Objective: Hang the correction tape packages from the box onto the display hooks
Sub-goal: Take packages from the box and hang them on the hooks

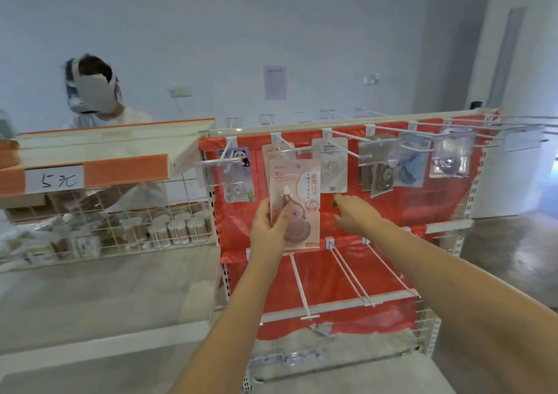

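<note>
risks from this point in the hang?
1. The left hand pinches the pink package only at its lower edge, so the top may wobble and miss the hook.
2. A package already hangs on that hook; pushing could knock it off.
3. The right hand is off the package, so nothing steadies it.

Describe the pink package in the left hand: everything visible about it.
The pink package is a flat card under clear plastic, printed with "30" and red characters, with a round brownish-pink tape dispenser in its lower half. It stands upright, slightly tilted, before the red panel, its top level with the upper hooks. The left hand grips its lower left edge, thumb over the front. Whether its top is on a hook cannot be told. The right hand is beside it, not touching.
</note>
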A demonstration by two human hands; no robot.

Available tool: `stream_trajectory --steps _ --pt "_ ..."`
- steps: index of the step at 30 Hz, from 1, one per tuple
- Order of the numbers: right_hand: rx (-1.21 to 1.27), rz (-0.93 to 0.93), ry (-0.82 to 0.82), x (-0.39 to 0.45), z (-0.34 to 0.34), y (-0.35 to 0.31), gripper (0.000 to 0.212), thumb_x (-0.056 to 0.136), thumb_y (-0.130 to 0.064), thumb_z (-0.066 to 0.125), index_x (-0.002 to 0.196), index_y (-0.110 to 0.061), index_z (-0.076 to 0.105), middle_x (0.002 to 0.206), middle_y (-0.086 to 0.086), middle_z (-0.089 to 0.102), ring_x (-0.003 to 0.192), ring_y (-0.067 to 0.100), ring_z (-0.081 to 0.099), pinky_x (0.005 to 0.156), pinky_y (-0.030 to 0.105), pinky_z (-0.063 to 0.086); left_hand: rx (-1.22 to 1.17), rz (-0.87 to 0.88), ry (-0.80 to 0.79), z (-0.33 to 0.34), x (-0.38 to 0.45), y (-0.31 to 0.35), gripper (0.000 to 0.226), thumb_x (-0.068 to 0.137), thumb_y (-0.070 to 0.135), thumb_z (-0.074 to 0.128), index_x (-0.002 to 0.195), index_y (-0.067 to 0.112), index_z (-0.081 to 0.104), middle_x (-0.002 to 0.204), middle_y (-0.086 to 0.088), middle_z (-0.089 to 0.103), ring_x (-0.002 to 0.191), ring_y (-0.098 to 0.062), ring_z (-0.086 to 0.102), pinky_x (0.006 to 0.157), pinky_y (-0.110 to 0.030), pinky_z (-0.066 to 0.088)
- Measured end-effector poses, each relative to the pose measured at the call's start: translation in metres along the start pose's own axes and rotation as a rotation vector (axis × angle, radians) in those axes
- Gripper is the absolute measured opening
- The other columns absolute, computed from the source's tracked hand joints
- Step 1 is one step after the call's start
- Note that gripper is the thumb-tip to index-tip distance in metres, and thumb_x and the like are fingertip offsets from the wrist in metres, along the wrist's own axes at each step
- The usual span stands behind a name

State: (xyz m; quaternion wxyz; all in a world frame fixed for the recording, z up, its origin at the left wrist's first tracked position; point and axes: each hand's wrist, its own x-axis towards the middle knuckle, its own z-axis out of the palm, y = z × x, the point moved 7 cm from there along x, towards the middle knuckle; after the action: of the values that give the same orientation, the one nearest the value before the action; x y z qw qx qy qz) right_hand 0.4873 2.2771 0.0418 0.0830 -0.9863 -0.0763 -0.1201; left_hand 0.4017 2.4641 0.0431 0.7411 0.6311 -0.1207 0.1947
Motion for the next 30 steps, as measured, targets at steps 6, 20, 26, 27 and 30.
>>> stream_trajectory --steps 6,20,26,27,30 --pt "-0.044 0.016 0.0 -0.009 0.0 0.012 0.034 0.091 -0.018 0.049 0.124 -0.009 0.049 0.12 0.014 0.06 0.108 0.032 0.056 0.086 0.038 0.045 0.04 0.018 0.092 0.002 0.009 0.002 0.017 0.093 0.029 0.059 0.107 0.02 0.06 0.087 0.009 0.064 0.078 -0.004 0.061 0.062 -0.009 0.047" --pt "-0.005 -0.06 -0.083 -0.01 0.032 0.021 0.032 0.092 -0.019 0.048 0.123 -0.011 0.05 0.119 0.013 0.061 0.108 0.031 0.057 0.088 0.039 0.047 0.176 -0.119 0.138 0.002 0.047 -0.039 0.009 0.092 0.034 0.06 0.093 0.025 0.059 0.091 0.007 0.064 0.082 -0.008 0.06 0.07 -0.022 0.046" --pt "-0.004 -0.055 -0.12 0.002 0.053 0.037 0.029 0.091 -0.016 0.046 0.118 -0.007 0.051 0.117 0.016 0.061 0.107 0.034 0.057 0.084 0.038 0.045 0.385 -0.25 0.186 0.0 0.111 -0.061 0.023 0.094 0.037 0.056 0.098 0.014 0.058 0.088 0.002 0.058 0.088 -0.019 0.054 0.068 -0.028 0.038" --pt "-0.014 -0.055 -0.127 0.004 0.059 0.04 0.028 0.091 -0.016 0.046 0.117 -0.006 0.051 0.116 0.017 0.061 0.108 0.034 0.057 0.084 0.039 0.044 0.393 -0.263 0.188 0.0 0.121 -0.065 0.023 0.094 0.033 0.057 0.101 0.011 0.06 0.09 -0.001 0.06 0.093 -0.022 0.057 0.069 -0.027 0.038" --pt "0.002 -0.058 -0.15 0.008 0.073 0.047 0.029 0.092 -0.017 0.046 0.118 -0.007 0.051 0.118 0.016 0.061 0.111 0.033 0.055 0.087 0.039 0.043 0.397 -0.325 0.223 -0.002 0.144 -0.078 0.033 0.092 0.025 0.061 0.116 0.003 0.061 0.111 -0.013 0.063 0.11 -0.031 0.058 0.079 -0.027 0.039"
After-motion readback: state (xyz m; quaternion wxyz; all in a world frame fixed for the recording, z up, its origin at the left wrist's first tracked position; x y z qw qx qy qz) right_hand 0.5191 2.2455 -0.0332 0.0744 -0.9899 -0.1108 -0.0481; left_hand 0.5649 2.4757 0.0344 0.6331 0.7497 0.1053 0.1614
